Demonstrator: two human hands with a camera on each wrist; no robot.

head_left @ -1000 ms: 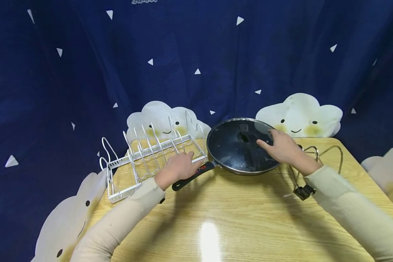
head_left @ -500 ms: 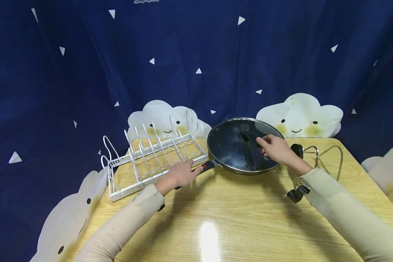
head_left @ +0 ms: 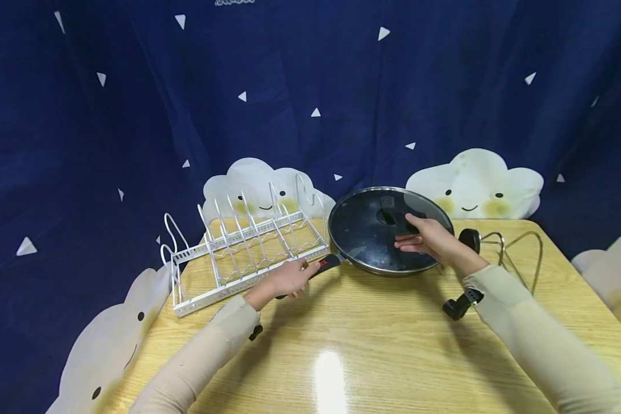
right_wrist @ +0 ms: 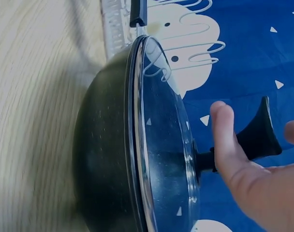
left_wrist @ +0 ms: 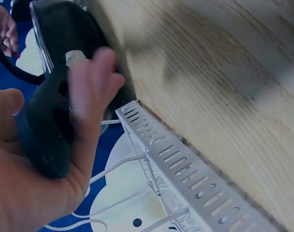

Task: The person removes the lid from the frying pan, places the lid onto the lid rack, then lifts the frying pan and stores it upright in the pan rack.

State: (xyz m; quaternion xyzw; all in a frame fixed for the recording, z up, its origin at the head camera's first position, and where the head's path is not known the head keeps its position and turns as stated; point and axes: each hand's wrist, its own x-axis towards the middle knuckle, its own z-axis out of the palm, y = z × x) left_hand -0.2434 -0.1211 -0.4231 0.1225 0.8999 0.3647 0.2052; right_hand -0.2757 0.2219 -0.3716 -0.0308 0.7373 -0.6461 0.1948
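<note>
A dark frying pan [right_wrist: 101, 145] stands on the table under a glass lid [head_left: 362, 244] with a metal rim. The pan's black handle [head_left: 327, 263] points toward the front left. My left hand [head_left: 288, 280] is around that handle; in the left wrist view the handle [left_wrist: 45, 130] lies along the palm, fingers extended on one side, thumb on the other. Over the lid is my right hand [head_left: 434, 238], at the black lid knob [right_wrist: 258, 130]. Its fingers reach straight past the knob's stem, and its thumb stands apart on the far side.
A white wire rack [head_left: 238, 284] with upright dividers stands left of the pan, close to the handle. Right of the pan is a bent metal stand [head_left: 538, 259], with a black rounded piece [head_left: 470, 238] beside it. A dark blue curtain [head_left: 310, 69] hangs behind the table.
My right hand has come left and lower, from above the lid's right side to the knob. My left hand has moved from above the pan handle to around it. Pan and lid stay put.
</note>
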